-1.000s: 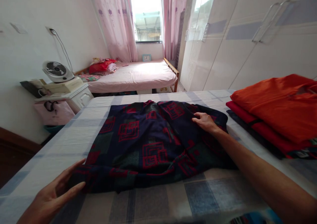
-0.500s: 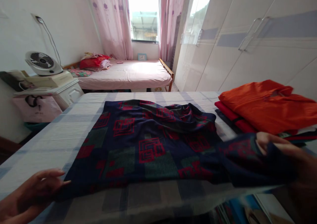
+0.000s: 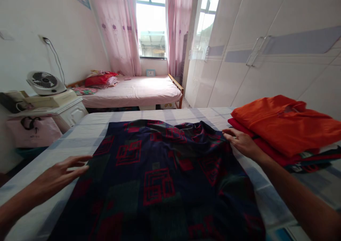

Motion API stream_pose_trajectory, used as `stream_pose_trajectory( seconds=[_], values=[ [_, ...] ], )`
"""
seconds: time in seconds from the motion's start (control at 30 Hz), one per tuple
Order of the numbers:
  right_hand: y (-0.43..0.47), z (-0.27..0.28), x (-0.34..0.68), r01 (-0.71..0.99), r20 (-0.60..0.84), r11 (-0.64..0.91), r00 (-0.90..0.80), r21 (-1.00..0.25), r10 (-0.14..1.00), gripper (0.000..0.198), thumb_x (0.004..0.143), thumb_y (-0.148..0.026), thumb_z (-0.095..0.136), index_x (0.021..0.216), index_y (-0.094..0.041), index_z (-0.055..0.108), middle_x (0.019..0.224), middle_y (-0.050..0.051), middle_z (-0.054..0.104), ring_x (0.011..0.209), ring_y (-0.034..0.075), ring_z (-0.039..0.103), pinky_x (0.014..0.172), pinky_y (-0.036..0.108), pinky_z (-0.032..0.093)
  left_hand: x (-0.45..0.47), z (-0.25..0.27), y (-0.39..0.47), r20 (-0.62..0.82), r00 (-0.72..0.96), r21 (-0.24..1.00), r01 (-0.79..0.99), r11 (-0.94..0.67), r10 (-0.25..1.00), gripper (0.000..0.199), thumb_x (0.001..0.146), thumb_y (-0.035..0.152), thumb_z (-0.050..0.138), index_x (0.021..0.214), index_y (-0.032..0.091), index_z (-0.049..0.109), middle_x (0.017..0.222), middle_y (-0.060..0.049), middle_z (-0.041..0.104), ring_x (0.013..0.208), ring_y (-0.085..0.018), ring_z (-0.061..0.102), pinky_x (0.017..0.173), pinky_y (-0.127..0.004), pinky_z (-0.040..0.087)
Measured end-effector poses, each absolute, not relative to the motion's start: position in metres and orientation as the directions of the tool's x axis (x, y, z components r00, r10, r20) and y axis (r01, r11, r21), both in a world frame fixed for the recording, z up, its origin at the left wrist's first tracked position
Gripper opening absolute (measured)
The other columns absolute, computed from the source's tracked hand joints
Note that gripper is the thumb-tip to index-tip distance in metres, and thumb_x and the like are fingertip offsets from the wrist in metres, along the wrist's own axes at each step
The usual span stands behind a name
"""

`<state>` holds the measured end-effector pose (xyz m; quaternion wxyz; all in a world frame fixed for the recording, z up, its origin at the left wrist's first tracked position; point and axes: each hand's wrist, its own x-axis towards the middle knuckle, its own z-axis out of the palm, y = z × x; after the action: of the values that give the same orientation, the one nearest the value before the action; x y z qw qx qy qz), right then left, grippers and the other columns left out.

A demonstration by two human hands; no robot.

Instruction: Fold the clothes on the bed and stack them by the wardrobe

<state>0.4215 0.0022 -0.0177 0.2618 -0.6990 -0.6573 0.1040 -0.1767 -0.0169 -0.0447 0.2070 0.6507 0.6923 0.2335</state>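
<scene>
A dark navy garment [image 3: 157, 155] with red square-line motifs and green patches lies spread over the near bed, its lower part running out of the bottom of the view. Its exact kind is unclear. At its left edge, my left hand [image 3: 62, 173] has thumb and fingers apart, the fingertips close to or touching the cloth. My right hand [image 3: 241, 141] is at the far right corner, where the fabric is bunched; its thumb and fingers close on the edge there.
To the right is a stack of folded clothes topped by an orange jacket [image 3: 282, 124]. A checked sheet [image 3: 85, 127] covers the near bed. Beyond stand a pink bed [image 3: 138, 90], a white wardrobe [image 3: 266, 77], and a fan [image 3: 45, 81] on a cabinet at left.
My right hand has let go of the near right part and moved to the far right corner. That part now hangs toward me. My left hand has moved farther up the left edge.
</scene>
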Motion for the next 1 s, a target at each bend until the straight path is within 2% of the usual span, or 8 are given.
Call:
stream_pose_trajectory(
  seconds=[0.13, 0.23, 0.4, 0.5, 0.63, 0.83, 0.93, 1.0],
  values=[
    [0.093, -0.032, 0.412, 0.907, 0.14, -0.038, 0.106, -0.42, 0.984, 0.042, 0.086, -0.034, 0.04, 0.118, -0.016, 0.059, 0.124, 0.013, 0.06, 0.115, 0.027, 0.055, 0.098, 0.038, 0.04, -0.163, -0.027, 0.077, 0.041, -0.056, 0.396, 0.918, 0.035, 0.998, 0.077, 0.074, 0.061, 0.041, 0.121, 0.003, 0.055, 0.124, -0.023, 0.058, 0.108, -0.033, 0.06, 0.092, -0.041, 0.044],
    [0.136, -0.041, 0.405, 0.904, 0.061, -0.036, 0.069, -0.426, 0.996, 0.041, 0.084, -0.04, 0.045, 0.107, -0.013, 0.065, 0.114, 0.016, 0.065, 0.105, 0.029, 0.06, 0.092, 0.04, 0.044, -0.152, -0.033, 0.127, 0.098, -0.064, 0.356, 0.934, 0.024, 0.993, 0.08, 0.08, 0.057, 0.034, 0.127, -0.007, 0.046, 0.132, -0.028, 0.049, 0.125, -0.037, 0.044, 0.103, -0.043, 0.033],
    [0.159, -0.044, 0.409, 0.841, -0.007, 0.06, -0.075, -0.537, 0.997, 0.03, 0.076, -0.042, 0.058, 0.09, -0.019, 0.07, 0.094, 0.006, 0.072, 0.088, 0.022, 0.065, 0.079, 0.03, 0.05, -0.135, -0.055, 0.163, 0.168, -0.068, 0.329, 0.944, 0.01, 0.983, 0.081, 0.086, 0.057, 0.028, 0.135, -0.006, 0.035, 0.137, -0.027, 0.043, 0.129, -0.035, 0.039, 0.103, -0.043, 0.033],
    [0.162, -0.048, 0.426, 0.738, 0.131, -0.027, 0.155, -0.675, 0.979, 0.032, 0.084, -0.039, 0.047, 0.1, -0.019, 0.067, 0.092, 0.004, 0.071, 0.084, 0.018, 0.065, 0.073, 0.027, 0.051, -0.129, -0.073, 0.167, 0.203, -0.088, 0.313, 0.95, 0.02, 0.975, 0.069, 0.086, 0.052, 0.036, 0.134, 0.002, 0.041, 0.128, -0.021, 0.053, 0.119, -0.033, 0.049, 0.099, -0.042, 0.038],
    [0.166, -0.06, 0.451, 0.746, 0.13, -0.241, 0.401, -0.62, 0.907, 0.026, 0.078, -0.026, 0.052, 0.095, -0.015, 0.067, 0.082, 0.008, 0.071, 0.078, 0.02, 0.065, 0.07, 0.029, 0.05, -0.128, -0.089, 0.169, 0.277, -0.161, 0.286, 0.955, 0.079, 0.947, 0.059, 0.086, 0.043, 0.036, 0.127, 0.003, 0.051, 0.128, -0.021, 0.049, 0.124, -0.033, 0.041, 0.105, -0.043, 0.031],
    [0.175, -0.052, 0.427, 0.838, 0.132, -0.081, 0.179, -0.539, 0.975, 0.034, 0.08, -0.026, 0.049, 0.109, -0.015, 0.064, 0.119, 0.011, 0.063, 0.106, 0.022, 0.058, 0.093, 0.031, 0.041, -0.131, -0.073, 0.177, 0.207, -0.192, 0.313, 0.942, 0.121, 0.959, 0.065, 0.084, 0.05, 0.042, 0.128, 0.002, 0.05, 0.111, -0.019, 0.06, 0.105, -0.034, 0.054, 0.09, -0.046, 0.042],
    [0.179, -0.042, 0.396, 0.85, 0.1, 0.047, 0.007, -0.524, 0.995, 0.03, 0.083, -0.034, 0.048, 0.099, -0.019, 0.069, 0.112, 0.007, 0.067, 0.106, 0.022, 0.058, 0.094, 0.029, 0.039, -0.126, -0.058, 0.173, 0.216, -0.211, 0.352, 0.928, 0.125, 0.953, 0.05, 0.086, 0.047, 0.041, 0.108, 0.009, 0.064, 0.091, -0.011, 0.064, 0.088, -0.027, 0.06, 0.078, -0.038, 0.047],
    [0.178, -0.037, 0.379, 0.838, 0.03, 0.112, -0.113, -0.534, 0.993, 0.033, 0.085, -0.038, 0.045, 0.094, -0.019, 0.071, 0.101, 0.005, 0.07, 0.096, 0.02, 0.061, 0.087, 0.027, 0.042, -0.121, -0.05, 0.162, 0.306, -0.263, 0.382, 0.914, 0.135, 0.915, 0.049, 0.09, 0.045, 0.034, 0.106, 0.009, 0.062, 0.098, -0.01, 0.062, 0.093, -0.025, 0.058, 0.081, -0.037, 0.046]
  ],
)
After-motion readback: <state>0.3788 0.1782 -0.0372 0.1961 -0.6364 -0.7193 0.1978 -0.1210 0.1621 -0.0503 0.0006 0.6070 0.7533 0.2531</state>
